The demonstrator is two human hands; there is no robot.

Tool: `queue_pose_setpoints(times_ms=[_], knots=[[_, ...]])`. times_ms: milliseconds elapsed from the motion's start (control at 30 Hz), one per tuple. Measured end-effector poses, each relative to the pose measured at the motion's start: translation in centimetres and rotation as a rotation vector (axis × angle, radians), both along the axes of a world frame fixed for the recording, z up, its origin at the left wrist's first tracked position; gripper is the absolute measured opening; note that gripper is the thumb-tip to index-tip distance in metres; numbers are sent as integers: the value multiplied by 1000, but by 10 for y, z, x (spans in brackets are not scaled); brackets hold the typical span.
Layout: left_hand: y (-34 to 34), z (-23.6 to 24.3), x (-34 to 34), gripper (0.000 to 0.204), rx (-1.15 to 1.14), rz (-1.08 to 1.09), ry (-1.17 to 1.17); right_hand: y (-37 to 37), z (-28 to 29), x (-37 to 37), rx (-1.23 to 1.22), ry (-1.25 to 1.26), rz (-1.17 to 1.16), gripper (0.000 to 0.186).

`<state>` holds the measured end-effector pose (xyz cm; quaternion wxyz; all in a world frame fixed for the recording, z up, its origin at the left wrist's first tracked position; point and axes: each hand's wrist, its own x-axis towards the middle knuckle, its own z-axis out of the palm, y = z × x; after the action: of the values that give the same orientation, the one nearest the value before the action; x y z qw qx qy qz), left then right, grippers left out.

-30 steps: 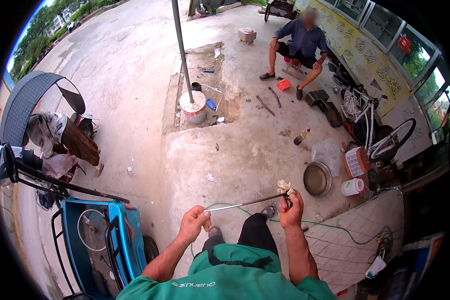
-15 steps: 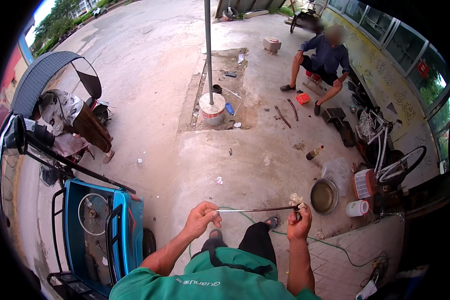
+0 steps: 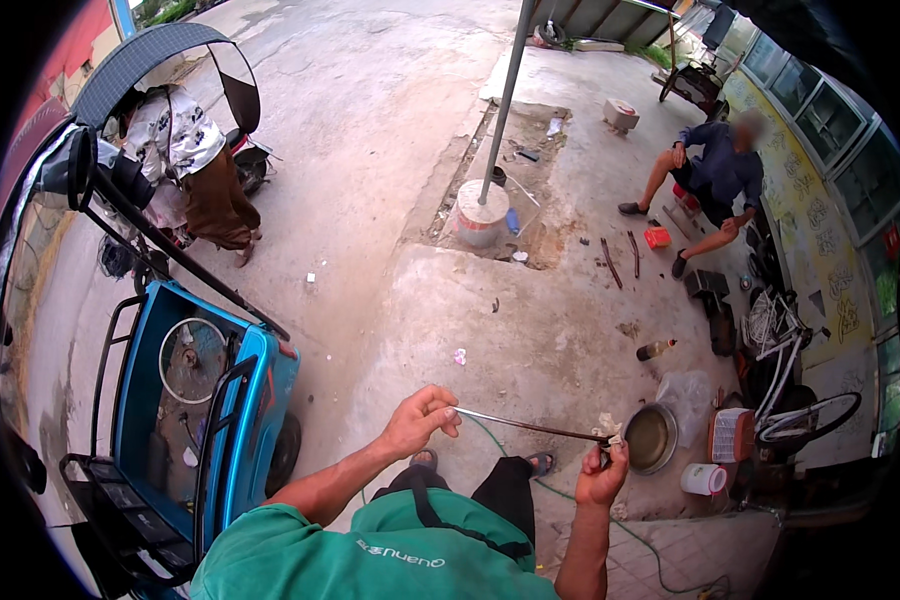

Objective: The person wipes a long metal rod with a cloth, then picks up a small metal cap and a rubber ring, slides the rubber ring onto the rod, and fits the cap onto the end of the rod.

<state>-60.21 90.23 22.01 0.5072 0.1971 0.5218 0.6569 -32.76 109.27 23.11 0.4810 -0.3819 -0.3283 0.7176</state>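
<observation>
Low in the head view, my left hand pinches the silver end of a thin rod, held roughly level across my body. My right hand grips the rod's dark end together with a crumpled pale rag. Beyond the right hand sit a metal basin of murky liquid and a white bucket. A green hose runs along the ground near my sandalled feet.
A blue tricycle cargo bed is at left, a person bent at a canopied scooter behind it. A pole in a concrete base stands ahead. A seated person, bicycle, bottle and red box are on the right.
The view has swung, so the surroundings appear further right and the scooter higher. My hands still hold the rod, which now slopes down more toward my right hand.
</observation>
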Motion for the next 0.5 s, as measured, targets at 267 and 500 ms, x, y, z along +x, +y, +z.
queue_pose_setpoints(times_ms=[267,500], knots=[[-5,-6,-21,17,-191,-53,44,-4,-4,-13,19,-26,25,23],[-6,2,-17,19,-39,43,58,-10,10,-25,-38,-57,8,21]])
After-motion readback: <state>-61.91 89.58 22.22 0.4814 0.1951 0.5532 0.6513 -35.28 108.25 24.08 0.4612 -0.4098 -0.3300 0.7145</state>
